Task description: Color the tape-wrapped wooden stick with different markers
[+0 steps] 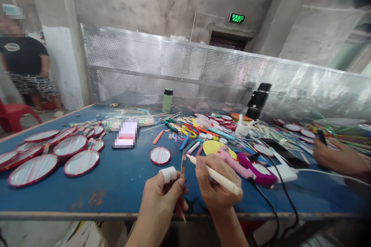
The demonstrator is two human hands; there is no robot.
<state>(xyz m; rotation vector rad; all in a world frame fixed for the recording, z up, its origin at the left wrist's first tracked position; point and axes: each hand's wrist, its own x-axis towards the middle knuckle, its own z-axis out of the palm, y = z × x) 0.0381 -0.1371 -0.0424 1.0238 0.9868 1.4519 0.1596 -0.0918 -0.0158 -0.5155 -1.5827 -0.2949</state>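
Note:
My left hand (pixel 164 195) is closed round a thin flat stick (pixel 183 164) that stands nearly upright; its index finger is wrapped in white tape. My right hand (pixel 216 185) grips a cream-coloured pen-shaped tool (pixel 216 175) with a cable at its rear, and the tip touches the top of the stick. Both hands hover over the near edge of the blue table (pixel 121 185). A small round red-rimmed mirror (pixel 160 155) lies just beyond my left hand.
Several larger red-rimmed round mirrors (pixel 71 145) lie at the left. Pink and purple glue guns (pixel 255 170), scissors, sticks and markers crowd the middle and right. A green bottle (pixel 167 101) stands at the back. Another person's hand (pixel 337 158) rests at right; someone stands far left.

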